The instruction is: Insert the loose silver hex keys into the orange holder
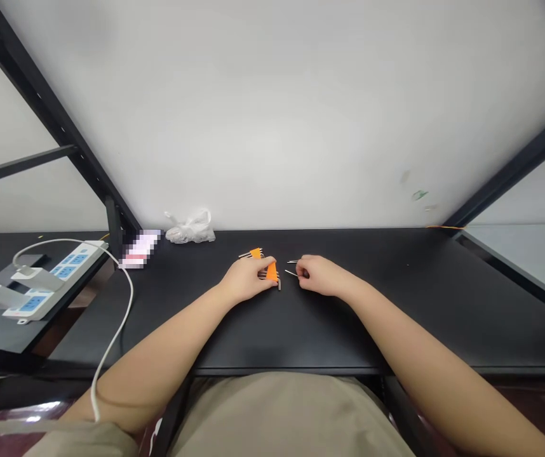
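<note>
Gripping an orange hex-key holder [271, 272] in the left hand [246, 281], pinching two thin rods [291, 273] in the right hand [317, 276], second holder [255, 254] just past the left grip.

Left hand [248, 281] and right hand [321, 277] a narrow gap apart, thin steel hex keys [290, 273] crossing it; orange hex-key holder [255, 254] just beyond left hand. Wide free run of table [377, 317] rightward. Leftward, white power cord [128, 298] lies across the path.

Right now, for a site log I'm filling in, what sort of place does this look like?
Probably a workshop: a black workbench on a dark metal frame, a power strip with plugged-in cables, and orange-holdered hex keys beside the hands.
</note>
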Demonstrator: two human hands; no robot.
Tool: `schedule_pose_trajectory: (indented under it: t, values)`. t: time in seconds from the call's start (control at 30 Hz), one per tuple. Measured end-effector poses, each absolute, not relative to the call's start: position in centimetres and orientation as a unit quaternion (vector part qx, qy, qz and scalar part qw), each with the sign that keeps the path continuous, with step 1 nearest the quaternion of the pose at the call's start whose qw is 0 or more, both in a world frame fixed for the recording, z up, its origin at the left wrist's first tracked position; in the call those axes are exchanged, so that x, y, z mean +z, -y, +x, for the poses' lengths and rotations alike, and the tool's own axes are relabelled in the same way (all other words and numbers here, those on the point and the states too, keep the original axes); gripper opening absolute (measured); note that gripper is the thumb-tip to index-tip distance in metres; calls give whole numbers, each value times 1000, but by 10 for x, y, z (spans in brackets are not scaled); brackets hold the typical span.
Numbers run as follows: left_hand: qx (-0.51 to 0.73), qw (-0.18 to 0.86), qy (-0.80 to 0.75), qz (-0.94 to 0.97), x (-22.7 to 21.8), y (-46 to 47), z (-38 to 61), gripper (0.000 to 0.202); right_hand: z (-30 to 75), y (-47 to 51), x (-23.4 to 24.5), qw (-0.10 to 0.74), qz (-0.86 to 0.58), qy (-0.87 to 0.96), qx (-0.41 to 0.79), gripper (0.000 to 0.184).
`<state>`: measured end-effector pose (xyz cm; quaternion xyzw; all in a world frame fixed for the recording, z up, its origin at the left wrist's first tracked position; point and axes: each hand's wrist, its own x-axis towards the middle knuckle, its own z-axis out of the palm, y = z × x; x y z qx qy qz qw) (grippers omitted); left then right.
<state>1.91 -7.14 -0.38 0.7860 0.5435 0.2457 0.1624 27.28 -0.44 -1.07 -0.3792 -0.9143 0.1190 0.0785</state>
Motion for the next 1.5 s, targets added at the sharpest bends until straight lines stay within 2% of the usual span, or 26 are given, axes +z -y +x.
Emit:
schedule_pose_trajectory:
  t: [0.23, 0.43, 0.6, 0.77, 0.83, 1.0, 1.07, 1.23, 1.4, 1.5]
  values:
    - [237, 165, -523, 802, -4, 70, 18, 37, 268, 12, -10, 133, -333, 918, 170, 6]
    - [273, 197, -502, 796, -8, 69, 18, 39, 265, 13, -13, 182, -288, 919, 200, 7]
    - [291, 230, -490, 788, -9, 69, 17, 38, 268, 16, -11, 206, -262, 932, 141, 9]
    - [282, 209, -481, 803, -9, 69, 18, 29, 263, 29, -7, 225, -261, 936, 78, 19]
    - [291, 198, -475, 807, -10, 69, 20, 31, 256, 34, -8, 241, -249, 932, 109, 21]
    - [298, 198, -464, 810, -11, 69, 21, 44, 248, 27, -16, 330, -280, 859, 273, 23]
    - [288, 208, -472, 807, -10, 69, 21, 44, 255, 16, -18, 350, -319, 838, 271, 21]
    - [256, 223, -492, 802, -8, 71, 20, 41, 284, -11, -21, 289, -372, 873, 125, 17]
    - [248, 222, -496, 802, -7, 70, 20, 40, 291, -19, -24, 183, -397, 893, 110, 16]
    - [247, 212, -495, 806, -7, 70, 20, 39, 289, -17, -24, 172, -403, 894, 97, 13]
